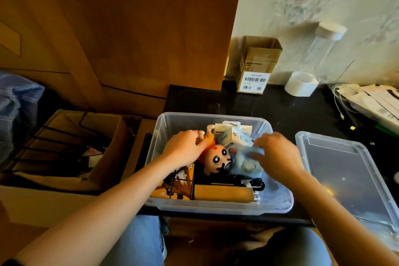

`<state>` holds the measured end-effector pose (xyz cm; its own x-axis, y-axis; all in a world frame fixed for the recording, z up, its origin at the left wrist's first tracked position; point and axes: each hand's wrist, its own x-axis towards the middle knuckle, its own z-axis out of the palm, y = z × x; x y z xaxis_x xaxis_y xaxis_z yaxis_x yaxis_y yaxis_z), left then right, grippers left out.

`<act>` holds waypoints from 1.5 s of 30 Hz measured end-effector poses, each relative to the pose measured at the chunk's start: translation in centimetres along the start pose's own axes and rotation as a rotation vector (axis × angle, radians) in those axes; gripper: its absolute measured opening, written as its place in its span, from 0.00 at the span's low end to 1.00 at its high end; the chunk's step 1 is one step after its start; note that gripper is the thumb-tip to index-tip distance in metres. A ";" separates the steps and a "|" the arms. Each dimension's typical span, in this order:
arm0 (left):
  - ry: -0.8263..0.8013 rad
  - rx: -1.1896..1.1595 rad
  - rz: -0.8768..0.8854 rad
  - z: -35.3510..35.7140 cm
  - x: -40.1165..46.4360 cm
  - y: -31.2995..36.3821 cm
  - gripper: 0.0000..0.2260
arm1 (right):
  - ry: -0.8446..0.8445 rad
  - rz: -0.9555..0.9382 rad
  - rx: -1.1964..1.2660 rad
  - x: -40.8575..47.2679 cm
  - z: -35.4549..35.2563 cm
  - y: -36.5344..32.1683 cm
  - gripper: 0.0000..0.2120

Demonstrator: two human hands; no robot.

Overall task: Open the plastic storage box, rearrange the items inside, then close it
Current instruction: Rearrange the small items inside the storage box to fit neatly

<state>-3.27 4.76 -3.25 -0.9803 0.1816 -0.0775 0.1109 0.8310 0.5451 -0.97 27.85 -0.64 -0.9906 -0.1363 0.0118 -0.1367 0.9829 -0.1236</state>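
The clear plastic storage box (216,206) stands open on the black table's front edge. Its clear lid (349,177) lies flat to the right. Inside lie a cartoon plush doll (216,160), a small white carton (233,138), a wooden block (223,193), an orange patterned box (172,188) and a black cable (257,184). My left hand (185,149) grips the doll's orange body at the box's left. My right hand (278,153) holds a pale blue soft item (246,162), blurred, next to the doll's head.
A brown cardboard box (257,65), a white tape roll (301,84) and a clear lidded jar (323,45) stand at the back by the wall. Papers and a white cable (367,101) lie at the right. A cardboard box with black wire racks (64,147) sits left, below the table.
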 end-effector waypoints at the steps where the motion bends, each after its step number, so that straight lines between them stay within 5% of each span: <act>1: 0.041 -0.029 -0.017 -0.3 -0.1 -0.1 0.15 | 0.115 0.004 0.052 -0.1 -0.3 0.5 0.11; 6: 0.125 -0.175 -0.068 -1.8 -0.8 -0.3 0.19 | 0.512 0.110 0.396 -0.4 -1.7 1.5 0.05; 15: 0.122 -0.060 -0.063 -1.9 -1.6 1.3 0.19 | 0.625 0.172 1.057 -0.7 -2.5 -0.5 0.04; 18: 0.100 -0.076 -0.035 -1.0 -1.7 2.3 0.20 | 0.536 0.128 1.210 -0.6 -2.6 -1.1 0.04; 23: -0.025 -0.199 0.001 0.8 -2.7 4.4 0.16 | 0.423 0.093 1.186 -0.4 -1.4 -1.6 0.02; 28: -0.319 -0.191 0.150 1.5 -4.1 4.6 0.12 | 0.223 0.110 1.155 0.1 -0.3 -1.1 0.02; 35: -0.107 0.083 -0.049 -3.9 0.3 -1.3 0.14 | 0.181 0.175 1.094 0.3 1.5 -0.6 0.04; 40: -0.445 0.454 -0.110 -2.9 4.3 -1.4 0.17 | 0.262 0.084 0.981 -0.3 2.1 -0.6 0.06; 45: -0.670 0.507 -0.073 -0.4 5.3 -2.1 0.24 | 0.269 0.066 1.005 -0.3 2.4 -0.6 0.06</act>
<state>-8.76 3.74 -4.50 -0.7012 0.2587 -0.6643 0.2679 0.9592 0.0907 -0.56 27.03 -2.96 -0.9813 0.0668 0.1804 -0.1372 0.4142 -0.8998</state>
